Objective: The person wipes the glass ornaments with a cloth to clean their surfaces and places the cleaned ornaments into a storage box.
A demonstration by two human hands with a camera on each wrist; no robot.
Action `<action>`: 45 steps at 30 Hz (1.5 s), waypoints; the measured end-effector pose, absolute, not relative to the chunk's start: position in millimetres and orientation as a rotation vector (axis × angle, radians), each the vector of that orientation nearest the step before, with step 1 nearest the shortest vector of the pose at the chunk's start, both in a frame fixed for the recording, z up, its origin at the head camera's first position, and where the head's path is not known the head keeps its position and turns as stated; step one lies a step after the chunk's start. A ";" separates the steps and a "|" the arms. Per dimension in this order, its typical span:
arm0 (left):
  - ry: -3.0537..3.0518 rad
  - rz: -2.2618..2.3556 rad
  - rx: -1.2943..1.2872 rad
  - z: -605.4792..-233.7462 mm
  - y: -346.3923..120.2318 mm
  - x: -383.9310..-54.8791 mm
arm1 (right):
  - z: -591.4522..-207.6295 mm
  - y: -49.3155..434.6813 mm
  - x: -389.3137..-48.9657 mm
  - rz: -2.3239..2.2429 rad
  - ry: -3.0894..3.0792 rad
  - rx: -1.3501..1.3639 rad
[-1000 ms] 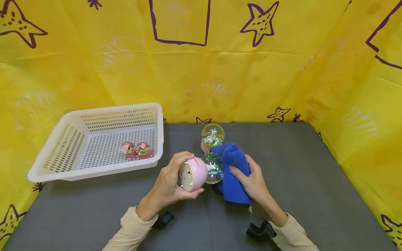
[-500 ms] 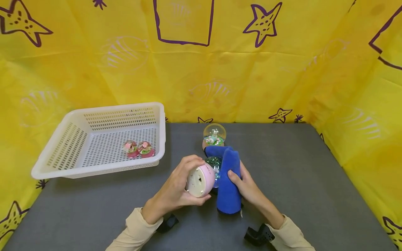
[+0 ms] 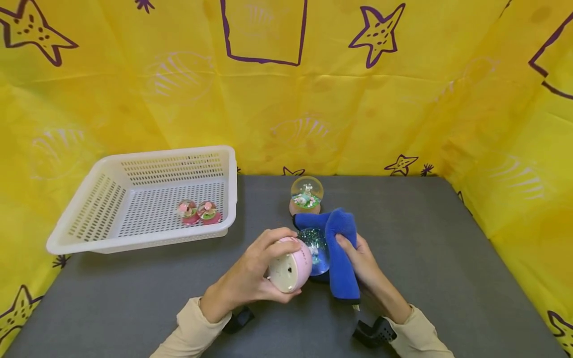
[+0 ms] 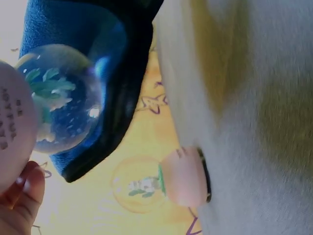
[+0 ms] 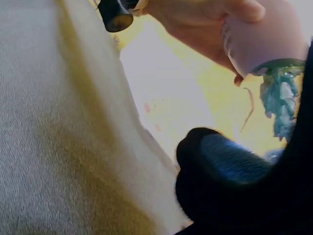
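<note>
My left hand grips a snow globe by its pink base, tilted on its side so the pale underside faces me. Its clear glass ball, full of green glitter, points to the right. My right hand pinches a folded blue cloth between thumb and fingers, and the cloth lies behind and beside the ball. In the left wrist view the cloth sits close behind the glass ball. The right wrist view shows the base in my left hand; dark cloth hides most of the ball.
A second snow globe stands upright on the grey table just beyond the cloth. To the left is a white perforated basket with two small pink-based globes inside. A yellow printed curtain closes off the back and sides.
The held globe has shifted right and a little nearer, its underside turning more toward me. The blue cloth moved left across the ball, then back right. Both hands keep their grip.
</note>
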State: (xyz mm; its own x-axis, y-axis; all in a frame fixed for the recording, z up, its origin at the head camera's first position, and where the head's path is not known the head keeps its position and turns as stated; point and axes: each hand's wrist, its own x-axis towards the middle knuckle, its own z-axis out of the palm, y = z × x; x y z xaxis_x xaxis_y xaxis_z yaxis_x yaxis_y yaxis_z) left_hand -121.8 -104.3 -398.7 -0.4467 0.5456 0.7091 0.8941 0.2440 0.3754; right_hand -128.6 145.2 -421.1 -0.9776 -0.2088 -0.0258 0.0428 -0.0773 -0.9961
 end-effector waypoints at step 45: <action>-2.498 -1.614 -0.787 -405.5 -109.1 -124.5 | -431.6 138.9 -125.9 -2.291 2.391 -0.620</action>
State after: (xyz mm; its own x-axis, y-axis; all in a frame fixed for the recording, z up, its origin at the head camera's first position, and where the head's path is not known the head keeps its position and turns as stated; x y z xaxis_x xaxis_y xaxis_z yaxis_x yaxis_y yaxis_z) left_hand -124.5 -109.1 -405.5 -0.8673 0.3809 0.3206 0.4488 0.3195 0.8345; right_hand -125.9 138.9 -431.6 -0.9073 -0.1043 0.4073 -0.4114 0.0200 -0.9112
